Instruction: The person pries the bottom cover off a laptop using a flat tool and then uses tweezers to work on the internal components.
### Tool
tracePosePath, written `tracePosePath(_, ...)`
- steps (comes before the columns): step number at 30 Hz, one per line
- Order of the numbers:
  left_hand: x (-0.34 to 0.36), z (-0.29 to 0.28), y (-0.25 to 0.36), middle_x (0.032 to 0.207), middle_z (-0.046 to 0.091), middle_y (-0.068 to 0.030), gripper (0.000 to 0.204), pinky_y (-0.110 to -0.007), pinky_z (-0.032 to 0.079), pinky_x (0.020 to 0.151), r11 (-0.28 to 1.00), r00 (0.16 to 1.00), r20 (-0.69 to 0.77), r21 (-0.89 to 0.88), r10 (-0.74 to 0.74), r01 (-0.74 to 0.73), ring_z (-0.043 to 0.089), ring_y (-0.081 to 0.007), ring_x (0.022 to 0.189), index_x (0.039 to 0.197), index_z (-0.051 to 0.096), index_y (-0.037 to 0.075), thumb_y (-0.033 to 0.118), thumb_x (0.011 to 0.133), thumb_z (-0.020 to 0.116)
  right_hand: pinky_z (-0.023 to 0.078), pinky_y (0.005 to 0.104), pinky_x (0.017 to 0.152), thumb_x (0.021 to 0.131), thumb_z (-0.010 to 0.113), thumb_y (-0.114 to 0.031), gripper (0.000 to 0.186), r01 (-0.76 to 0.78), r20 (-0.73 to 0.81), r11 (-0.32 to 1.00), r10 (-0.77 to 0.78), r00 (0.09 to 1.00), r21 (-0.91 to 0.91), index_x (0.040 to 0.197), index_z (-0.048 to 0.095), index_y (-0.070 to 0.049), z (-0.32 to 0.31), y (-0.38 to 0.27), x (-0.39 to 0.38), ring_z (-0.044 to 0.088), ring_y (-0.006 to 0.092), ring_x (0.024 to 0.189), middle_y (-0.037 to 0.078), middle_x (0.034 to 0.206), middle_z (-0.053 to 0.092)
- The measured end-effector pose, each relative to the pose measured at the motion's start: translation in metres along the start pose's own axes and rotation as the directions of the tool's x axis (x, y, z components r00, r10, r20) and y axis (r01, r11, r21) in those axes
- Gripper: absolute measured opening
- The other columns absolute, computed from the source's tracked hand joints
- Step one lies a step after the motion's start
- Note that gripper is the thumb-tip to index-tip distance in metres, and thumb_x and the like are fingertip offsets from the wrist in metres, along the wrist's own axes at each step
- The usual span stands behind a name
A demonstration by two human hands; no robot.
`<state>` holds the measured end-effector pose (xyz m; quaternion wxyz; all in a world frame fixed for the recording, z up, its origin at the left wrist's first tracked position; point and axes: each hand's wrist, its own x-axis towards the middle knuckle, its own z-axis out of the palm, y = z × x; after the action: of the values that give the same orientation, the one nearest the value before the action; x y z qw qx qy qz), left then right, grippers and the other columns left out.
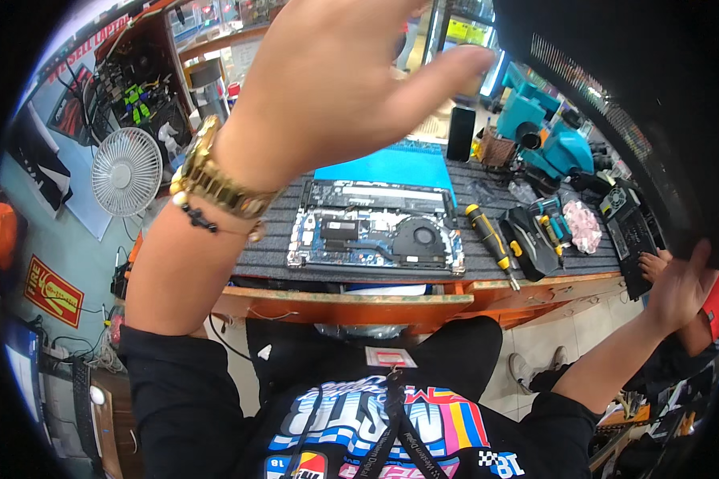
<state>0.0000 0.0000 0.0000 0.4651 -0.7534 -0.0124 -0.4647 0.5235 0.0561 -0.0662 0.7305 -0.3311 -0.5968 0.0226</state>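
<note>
My left hand [319,88] is raised high over the bench, its thumb stretched out; the fingertips run out of the picture. A gold watch [220,180] and a dark bead bracelet [196,215] circle that wrist. At the right, my right hand [683,291] grips the lower end of a large black cover with a vent grille [607,88], which looms close and fills the upper right. Between my arms an opened laptop base [375,227] lies on the ribbed grey mat, its board, fan and battery bare. Neither hand touches it.
Right of the laptop lie a yellow-black screwdriver [491,239], a black tool case [527,243] and a small teal power driver [553,223]. Behind are a blue mat [391,172], a phone [460,133] and a teal microscope [543,120]. Another person's hand [653,265] rests by a black laptop part [631,235].
</note>
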Motion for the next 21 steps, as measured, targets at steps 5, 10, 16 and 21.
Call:
tracePosePath(5, -0.078, -0.051, 0.083, 0.141, 0.064, -0.0153, 0.080, -0.038, 0.052, 0.102, 0.490, 0.426, 0.370, 0.096, -0.825, 0.866, 0.065, -0.0273, 0.116, 0.164, 0.040, 0.009, 0.034, 0.098, 0.079, 0.049, 0.0404, 0.113, 0.112, 0.057, -0.013, 0.037, -0.315, 0.245, 0.728, 0.205, 0.948, 0.609, 0.146, 0.053, 0.002, 0.050, 0.014, -0.091, 0.064, 0.0231, 0.128, 0.015, 0.140, 0.067)
tracePosePath(10, -0.132, -0.060, 0.137, 0.138, 0.065, -0.0167, 0.059, -0.036, 0.053, 0.102, 0.169, 0.212, 0.324, -0.156, -0.922, 0.973, 0.064, -0.0215, 0.120, 0.159, 0.043, -0.001, 0.017, 0.107, 0.065, 0.047, 0.0362, 0.112, 0.110, 0.061, -0.010, 0.036, -0.690, 0.558, 0.523, 0.415, 0.719, 0.500, 0.144, 0.056, 0.000, 0.146, 0.017, -0.159, 0.063, 0.0187, 0.125, 0.011, 0.138, 0.066)
tracePosePath(16, -0.212, -0.079, 0.160, 0.129, 0.070, -0.0127, 0.049, -0.030, 0.054, 0.097, -0.300, -0.285, 0.320, 0.001, -0.904, 0.954, 0.068, -0.0160, 0.115, 0.152, 0.047, -0.009, 0.010, 0.109, 0.060, 0.050, 0.0324, 0.104, 0.106, 0.066, -0.010, 0.051, -0.862, 0.703, 0.476, 0.552, 0.448, 0.176, 0.148, 0.043, 0.006, 0.228, 0.039, -0.203, 0.065, 0.0177, 0.117, 0.015, 0.125, 0.071)
tracePosePath(21, -0.246, -0.078, 0.161, 0.118, 0.076, -0.0190, 0.054, -0.033, 0.056, 0.092, -0.363, -0.413, 0.212, 0.240, -0.886, 0.900, 0.072, -0.0180, 0.104, 0.142, 0.057, -0.014, 0.024, 0.105, 0.067, 0.053, 0.0297, 0.095, 0.103, 0.067, -0.009, 0.052, -0.750, 0.758, 0.656, 0.531, 0.379, -0.084, 0.148, 0.048, 0.009, 0.254, 0.064, -0.221, 0.067, 0.0158, 0.106, 0.013, 0.118, 0.071)
